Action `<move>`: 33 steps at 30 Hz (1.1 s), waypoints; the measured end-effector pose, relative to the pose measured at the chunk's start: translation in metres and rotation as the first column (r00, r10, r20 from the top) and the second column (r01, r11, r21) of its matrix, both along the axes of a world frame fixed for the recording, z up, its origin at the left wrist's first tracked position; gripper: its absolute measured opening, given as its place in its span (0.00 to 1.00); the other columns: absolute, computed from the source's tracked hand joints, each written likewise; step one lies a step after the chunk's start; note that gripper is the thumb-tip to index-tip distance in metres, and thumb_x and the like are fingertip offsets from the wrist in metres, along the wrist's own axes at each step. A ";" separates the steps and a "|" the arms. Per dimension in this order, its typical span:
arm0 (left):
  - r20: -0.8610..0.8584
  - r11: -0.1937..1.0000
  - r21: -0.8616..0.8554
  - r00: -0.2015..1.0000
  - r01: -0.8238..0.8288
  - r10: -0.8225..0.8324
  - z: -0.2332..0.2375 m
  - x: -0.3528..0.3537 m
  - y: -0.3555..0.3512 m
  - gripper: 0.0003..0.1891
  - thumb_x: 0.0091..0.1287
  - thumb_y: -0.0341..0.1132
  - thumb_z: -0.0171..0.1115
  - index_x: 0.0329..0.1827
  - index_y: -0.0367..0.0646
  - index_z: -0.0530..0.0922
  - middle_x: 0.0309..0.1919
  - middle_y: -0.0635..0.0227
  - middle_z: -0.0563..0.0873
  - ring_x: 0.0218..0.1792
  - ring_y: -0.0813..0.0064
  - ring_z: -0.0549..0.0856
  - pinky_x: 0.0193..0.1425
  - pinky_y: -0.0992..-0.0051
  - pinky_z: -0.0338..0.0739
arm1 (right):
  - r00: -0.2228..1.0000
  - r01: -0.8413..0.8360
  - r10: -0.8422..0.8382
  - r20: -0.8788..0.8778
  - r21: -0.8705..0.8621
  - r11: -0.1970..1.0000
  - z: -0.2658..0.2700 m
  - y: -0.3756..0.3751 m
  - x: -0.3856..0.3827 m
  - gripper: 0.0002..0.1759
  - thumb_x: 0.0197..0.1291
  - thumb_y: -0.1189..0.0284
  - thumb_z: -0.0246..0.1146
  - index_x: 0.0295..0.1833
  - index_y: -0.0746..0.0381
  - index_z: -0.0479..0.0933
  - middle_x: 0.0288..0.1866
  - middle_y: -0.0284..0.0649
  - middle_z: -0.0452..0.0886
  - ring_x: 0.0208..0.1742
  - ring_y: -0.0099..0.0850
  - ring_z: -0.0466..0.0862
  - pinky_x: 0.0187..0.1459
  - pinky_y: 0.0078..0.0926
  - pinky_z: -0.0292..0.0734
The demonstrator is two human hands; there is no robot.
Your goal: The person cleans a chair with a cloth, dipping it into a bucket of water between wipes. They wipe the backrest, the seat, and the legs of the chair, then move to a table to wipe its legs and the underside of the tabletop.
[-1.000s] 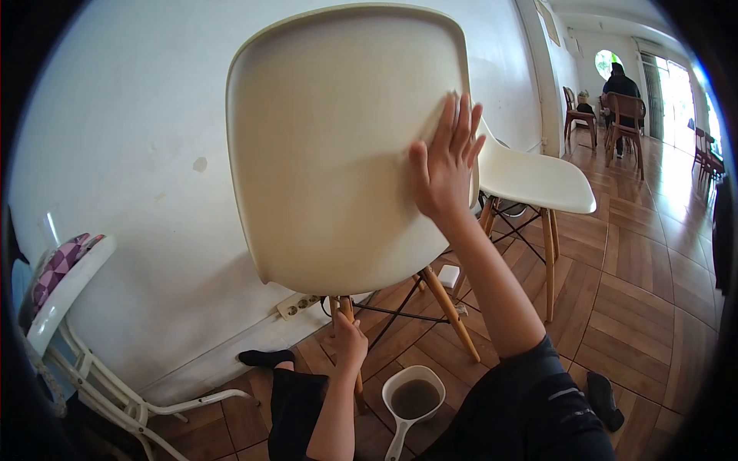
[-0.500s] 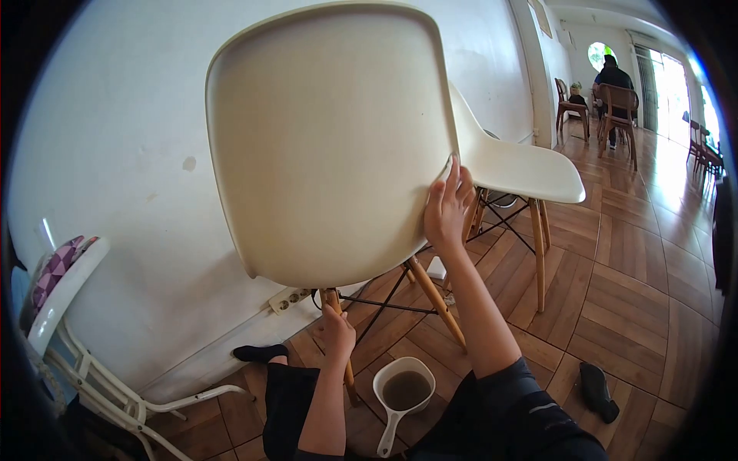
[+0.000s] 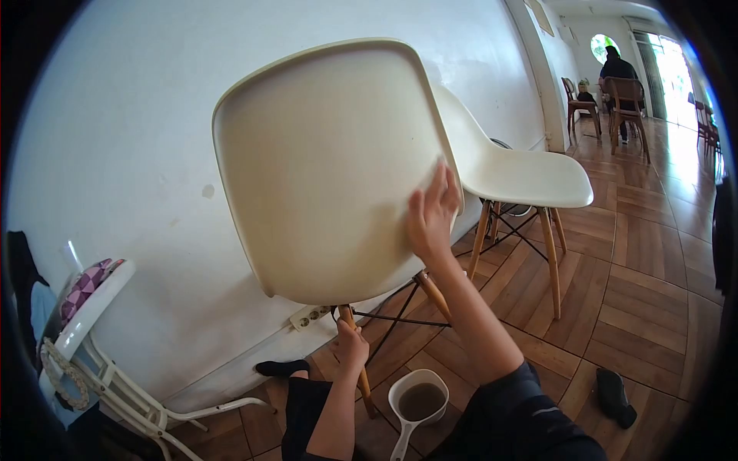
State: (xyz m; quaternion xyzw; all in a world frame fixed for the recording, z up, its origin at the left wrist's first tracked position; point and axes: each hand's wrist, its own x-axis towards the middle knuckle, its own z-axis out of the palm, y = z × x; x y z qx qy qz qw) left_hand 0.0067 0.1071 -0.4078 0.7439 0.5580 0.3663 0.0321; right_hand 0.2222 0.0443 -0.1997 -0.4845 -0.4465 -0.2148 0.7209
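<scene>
A cream plastic chair (image 3: 330,169) with wooden legs stands in front of me, its broad smooth shell facing me. My left hand (image 3: 352,346) is wrapped around one of its wooden legs (image 3: 366,388), just under the shell. Fingers stretched out, my right hand (image 3: 433,219) lies against the shell close to its right edge. Slight blur covers those fingers, and a pale spot shows at the fingertips that I cannot make out. Below, between my legs, a white long-handled dipper (image 3: 419,398) holds murky brownish water.
A second cream chair (image 3: 530,177) stands behind on the right. A white metal-framed chair (image 3: 123,376) is at the left by the wall. A power strip (image 3: 309,316) lies along the wall's foot. Far back, a person (image 3: 617,73) is near brown chairs (image 3: 626,96).
My right hand has slid left and inward from the shell's right edge. My left hand keeps its hold on the leg. The whole view has shifted slightly.
</scene>
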 end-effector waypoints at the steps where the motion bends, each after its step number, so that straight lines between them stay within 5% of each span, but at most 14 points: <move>1: 0.008 1.000 -0.014 1.000 0.012 -0.012 0.000 0.000 -0.002 0.15 0.68 0.33 0.50 0.53 0.42 0.58 0.46 0.54 0.77 0.45 0.51 0.80 0.50 0.49 0.58 | 0.998 0.009 -0.011 0.066 0.030 1.000 0.019 -0.002 -0.001 0.42 0.64 0.47 0.43 0.73 0.64 0.44 0.72 0.57 0.46 0.73 0.52 0.44 0.69 0.51 0.34; 5: 0.025 0.999 -0.029 0.999 0.035 -0.034 0.003 0.001 -0.006 0.15 0.68 0.33 0.50 0.53 0.41 0.57 0.46 0.53 0.77 0.45 0.50 0.79 0.50 0.48 0.57 | 0.899 0.228 -0.249 0.361 0.102 0.968 0.050 -0.011 -0.027 0.43 0.62 0.42 0.42 0.74 0.59 0.47 0.74 0.47 0.47 0.74 0.51 0.44 0.67 0.65 0.33; 10: 0.003 1.000 -0.011 1.000 0.005 -0.005 0.003 0.001 -0.008 0.15 0.68 0.33 0.50 0.53 0.41 0.58 0.44 0.53 0.77 0.46 0.51 0.80 0.50 0.49 0.57 | 0.653 0.288 -0.190 0.733 -0.008 0.958 -0.038 -0.015 -0.052 0.41 0.59 0.36 0.38 0.72 0.49 0.57 0.75 0.33 0.51 0.75 0.41 0.49 0.65 0.73 0.32; 14: -0.021 1.000 -0.020 1.000 -0.009 0.009 0.000 -0.001 -0.004 0.16 0.67 0.30 0.50 0.55 0.41 0.58 0.43 0.54 0.78 0.43 0.52 0.80 0.50 0.50 0.57 | 0.637 0.357 -0.254 0.728 0.014 0.934 -0.127 0.002 -0.022 0.39 0.59 0.37 0.43 0.72 0.45 0.57 0.75 0.33 0.52 0.75 0.40 0.50 0.65 0.73 0.29; 15: -0.019 1.000 -0.018 1.000 -0.015 0.014 0.001 -0.002 -0.005 0.16 0.67 0.30 0.50 0.55 0.41 0.58 0.43 0.54 0.78 0.43 0.52 0.80 0.50 0.50 0.57 | 0.723 0.326 -0.239 0.648 -0.014 0.945 -0.133 0.007 -0.010 0.39 0.60 0.39 0.42 0.73 0.47 0.54 0.75 0.36 0.50 0.76 0.42 0.48 0.65 0.72 0.27; 18: 0.003 0.999 -0.044 1.000 0.023 -0.023 -0.001 -0.001 -0.003 0.16 0.67 0.30 0.50 0.55 0.41 0.58 0.43 0.55 0.77 0.43 0.53 0.80 0.50 0.50 0.57 | 0.954 0.150 -0.122 0.272 -0.086 0.985 -0.088 0.004 0.005 0.40 0.64 0.43 0.41 0.75 0.54 0.46 0.77 0.42 0.45 0.77 0.46 0.42 0.65 0.69 0.26; 20: 0.015 0.996 0.084 1.000 0.014 -0.015 -0.007 0.001 -0.001 0.16 0.67 0.30 0.50 0.54 0.41 0.58 0.44 0.55 0.77 0.42 0.54 0.80 0.49 0.51 0.57 | 0.970 0.131 -0.112 0.214 -0.076 0.988 -0.035 -0.003 0.013 0.41 0.64 0.44 0.40 0.75 0.57 0.44 0.77 0.42 0.43 0.77 0.45 0.38 0.65 0.68 0.27; 25: 0.015 0.999 0.053 1.000 0.007 -0.008 -0.003 0.002 -0.005 0.16 0.67 0.31 0.51 0.54 0.41 0.58 0.44 0.55 0.77 0.43 0.53 0.80 0.49 0.53 0.58 | 0.878 0.234 -0.236 0.417 0.057 0.971 0.043 -0.020 -0.029 0.44 0.59 0.45 0.50 0.75 0.56 0.47 0.77 0.42 0.43 0.77 0.46 0.39 0.65 0.71 0.32; 29: 0.012 0.998 0.054 0.999 0.031 -0.032 -0.004 -0.001 -0.004 0.15 0.67 0.32 0.51 0.53 0.41 0.58 0.44 0.52 0.78 0.43 0.51 0.80 0.49 0.53 0.58 | 0.642 0.238 -0.086 0.762 -0.092 0.967 -0.009 -0.025 -0.065 0.39 0.59 0.39 0.44 0.73 0.44 0.53 0.77 0.29 0.48 0.77 0.39 0.46 0.63 0.75 0.28; 33: -0.033 1.000 0.025 0.999 -0.010 0.011 0.000 -0.002 -0.004 0.15 0.67 0.32 0.51 0.52 0.41 0.58 0.44 0.50 0.79 0.42 0.50 0.80 0.48 0.52 0.58 | 0.552 0.384 -0.195 0.811 -0.040 0.922 -0.080 -0.018 -0.035 0.37 0.60 0.39 0.42 0.73 0.41 0.53 0.76 0.27 0.50 0.77 0.37 0.47 0.63 0.75 0.27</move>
